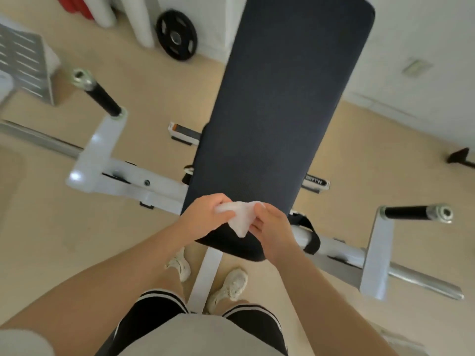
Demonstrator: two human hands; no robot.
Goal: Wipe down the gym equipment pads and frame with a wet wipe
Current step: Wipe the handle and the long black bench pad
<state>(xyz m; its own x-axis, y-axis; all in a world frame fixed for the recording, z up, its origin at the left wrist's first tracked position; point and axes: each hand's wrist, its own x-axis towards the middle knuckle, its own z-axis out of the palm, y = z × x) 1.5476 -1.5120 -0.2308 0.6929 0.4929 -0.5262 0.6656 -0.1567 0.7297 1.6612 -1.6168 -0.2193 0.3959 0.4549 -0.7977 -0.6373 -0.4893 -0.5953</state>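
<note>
Both hands point(205, 214) point(272, 227) pinch wet wipe point(241, 218) above pad point(280, 104).

1 pad point(280, 98), 1 wet wipe point(240, 217), 2 hands, 2 black handles, 1 weight plate point(176, 35), 2 shoes

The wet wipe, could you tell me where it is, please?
In the head view, low centre: the wipe is held between the left hand and right hand, over the pad's near end.

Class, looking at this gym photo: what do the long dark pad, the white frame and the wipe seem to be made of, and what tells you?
Pad: probably padded vinyl or fabric cover; matt dark surface, rounded soft edges.
Frame: likely painted steel; glossy white with bright reflections and a bolt.
Wet wipe: thin non-woven cloth or paper, apparently; white, crumpled, slightly translucent between both hands.
</note>
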